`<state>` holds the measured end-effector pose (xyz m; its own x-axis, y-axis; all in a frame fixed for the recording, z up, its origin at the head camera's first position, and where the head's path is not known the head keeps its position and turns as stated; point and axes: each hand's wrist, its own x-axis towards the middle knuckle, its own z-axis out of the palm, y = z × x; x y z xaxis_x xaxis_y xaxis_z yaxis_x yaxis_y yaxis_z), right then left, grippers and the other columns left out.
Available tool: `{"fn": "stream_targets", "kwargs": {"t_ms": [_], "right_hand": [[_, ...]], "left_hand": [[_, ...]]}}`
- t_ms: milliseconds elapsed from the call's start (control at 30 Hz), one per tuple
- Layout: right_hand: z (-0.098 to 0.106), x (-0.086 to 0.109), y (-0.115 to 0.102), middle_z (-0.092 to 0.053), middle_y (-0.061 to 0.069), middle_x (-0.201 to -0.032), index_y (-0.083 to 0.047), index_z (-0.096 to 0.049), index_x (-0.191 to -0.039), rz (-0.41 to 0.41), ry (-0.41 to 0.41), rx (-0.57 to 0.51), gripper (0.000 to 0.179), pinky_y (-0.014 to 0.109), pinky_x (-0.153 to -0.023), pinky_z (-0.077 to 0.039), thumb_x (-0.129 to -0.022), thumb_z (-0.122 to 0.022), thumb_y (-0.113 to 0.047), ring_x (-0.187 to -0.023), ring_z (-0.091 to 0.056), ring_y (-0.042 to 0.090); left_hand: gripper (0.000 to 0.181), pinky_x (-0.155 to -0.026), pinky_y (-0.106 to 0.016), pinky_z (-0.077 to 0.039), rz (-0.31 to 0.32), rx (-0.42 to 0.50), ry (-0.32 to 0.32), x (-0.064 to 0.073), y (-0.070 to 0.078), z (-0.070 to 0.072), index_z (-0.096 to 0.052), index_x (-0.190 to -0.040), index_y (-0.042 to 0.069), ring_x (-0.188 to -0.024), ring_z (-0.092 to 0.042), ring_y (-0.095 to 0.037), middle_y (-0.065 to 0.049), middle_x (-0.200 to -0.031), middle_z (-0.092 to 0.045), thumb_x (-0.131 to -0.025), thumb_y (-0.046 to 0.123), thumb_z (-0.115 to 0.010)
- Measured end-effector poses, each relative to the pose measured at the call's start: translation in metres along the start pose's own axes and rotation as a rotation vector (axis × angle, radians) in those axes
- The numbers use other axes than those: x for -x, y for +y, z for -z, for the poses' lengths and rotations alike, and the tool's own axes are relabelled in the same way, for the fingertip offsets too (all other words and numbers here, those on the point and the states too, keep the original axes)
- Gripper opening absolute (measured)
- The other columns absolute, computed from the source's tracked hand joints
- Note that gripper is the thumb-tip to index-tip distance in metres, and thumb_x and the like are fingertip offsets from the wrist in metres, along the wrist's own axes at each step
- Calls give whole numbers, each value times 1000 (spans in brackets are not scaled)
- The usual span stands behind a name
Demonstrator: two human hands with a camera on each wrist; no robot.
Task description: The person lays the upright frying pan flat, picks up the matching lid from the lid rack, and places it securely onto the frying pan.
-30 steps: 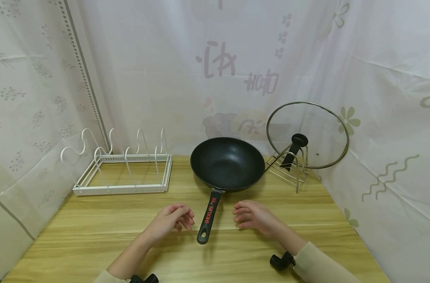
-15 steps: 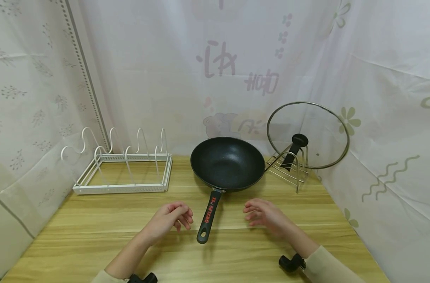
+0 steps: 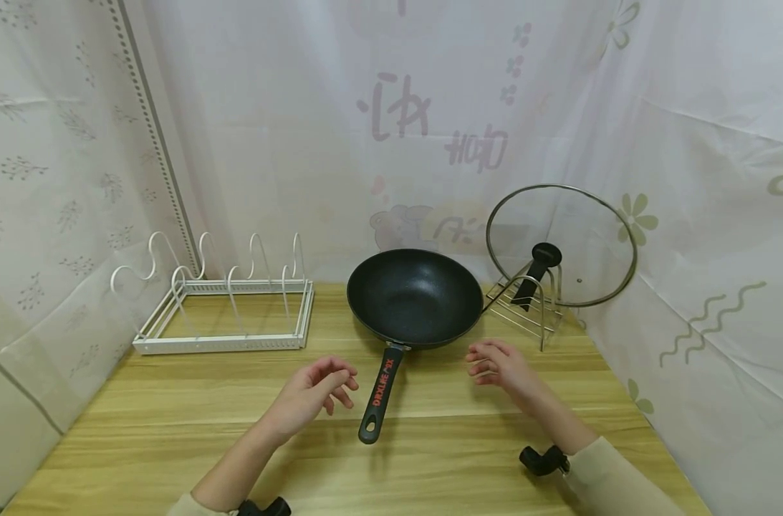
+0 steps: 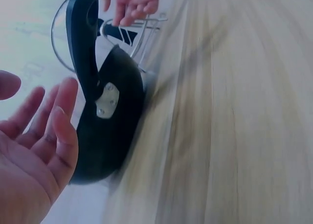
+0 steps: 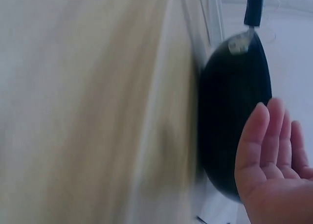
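Note:
In the head view a black wok (image 3: 415, 297) sits on the wooden table, its black handle (image 3: 382, 394) with red lettering pointing toward me. My left hand (image 3: 310, 396) hovers just left of that handle, fingers loosely bent and holding nothing. To the right, below the wok's rim, my right hand (image 3: 503, 373) is in the air with relaxed fingers, also holding nothing. A glass lid (image 3: 591, 244) with a metal rim and black knob (image 3: 546, 254) leans upright in a small wire stand (image 3: 526, 319) at the back right, beyond my right hand.
A white metal rack (image 3: 223, 344) with several curved dividers stands at the back left of the table (image 3: 391, 473). Printed curtains (image 3: 339, 143) hang behind and on both sides. A black wrist camera (image 3: 542, 461) is strapped below my right hand.
My right hand has moved right and a little away from me, nearer the lid stand. My left hand has lifted slightly, and its fingers have spread a bit. Wok, lid and rack stay put.

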<state>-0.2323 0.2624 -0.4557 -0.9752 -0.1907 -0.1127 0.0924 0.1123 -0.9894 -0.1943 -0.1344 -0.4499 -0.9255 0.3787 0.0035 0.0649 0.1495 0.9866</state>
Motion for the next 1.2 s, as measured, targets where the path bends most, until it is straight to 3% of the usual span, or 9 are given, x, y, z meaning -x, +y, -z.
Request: {"fn": "stream_targets", "kwargs": {"t_ms": [200,367,600,767,1200], "right_hand": [[13,-16,-7,-72,-4,-104,3,-58,-133,55,133,68,31,33,-82,-66,-116,-55,-23,-89,-73,13],[25,-32,-6,-67,7,-116,5,-55,-142,70,212,162,39,34,-82,-65,-116,-56,-23,-90,-71,13],[37,-55,-3,-63,29,-133,2,-51,-151,93,245,260,44,37,-82,-67,-115,-57,-23,-96,-75,24],[39,-70,1,-63,34,-137,2,-49,-155,105,230,282,49,37,-82,-67,-116,-57,-27,-98,-78,28],[41,-87,-10,-67,8,-113,6,-43,-159,37,227,145,52,35,-80,-67,-114,-57,-16,-87,-74,16]], "left_hand": [[36,-64,-31,-58,-33,-84,13,-1,4,-15,-62,-144,6,-91,-77,-27,-22,-121,-69,-113,23,-62],[50,-61,-29,-54,-18,-126,-34,-5,1,-30,-54,-158,11,-85,-71,-20,-15,-118,-68,-112,28,-65],[63,-62,-30,-56,18,-115,-106,-6,2,-46,-47,-167,24,-75,-68,-17,-13,-111,-67,-109,34,-70],[66,-60,-31,-55,16,-106,-116,-5,3,-50,-45,-168,24,-77,-70,-19,-12,-109,-66,-109,33,-71],[67,-62,-29,-55,13,-109,-98,-5,4,-53,-46,-168,23,-81,-72,-19,-12,-110,-67,-107,27,-72]]}}
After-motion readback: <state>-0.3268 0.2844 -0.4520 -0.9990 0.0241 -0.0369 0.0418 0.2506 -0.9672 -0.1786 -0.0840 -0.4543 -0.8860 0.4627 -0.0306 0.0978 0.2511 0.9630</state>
